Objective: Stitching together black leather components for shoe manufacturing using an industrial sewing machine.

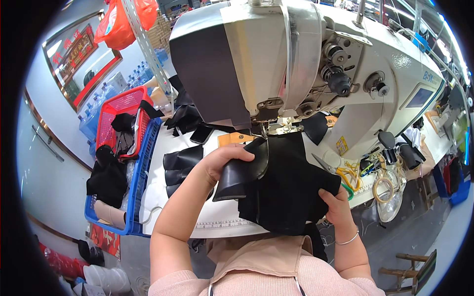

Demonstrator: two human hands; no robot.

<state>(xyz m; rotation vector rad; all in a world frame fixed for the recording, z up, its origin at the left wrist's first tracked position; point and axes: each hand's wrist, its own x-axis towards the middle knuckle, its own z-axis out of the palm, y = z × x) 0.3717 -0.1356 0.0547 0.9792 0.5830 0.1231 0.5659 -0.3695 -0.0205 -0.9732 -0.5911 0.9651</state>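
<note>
Under the head of a large white sewing machine, black material lies below the needle and presser foot. My left hand grips a shiny black leather piece, thumb on top; it curls up along its left side. With my right hand I pinch the right edge of a broad matte black piece, which hangs over the table's front edge. How the two pieces join near the needle is hard to make out. My left fingertips are hidden behind the leather.
Left of my arm lie several black leather pieces and a phone. Scissors and tape rolls sit at the right. Red and blue crates with black pieces stand left. A wooden stool is at lower right.
</note>
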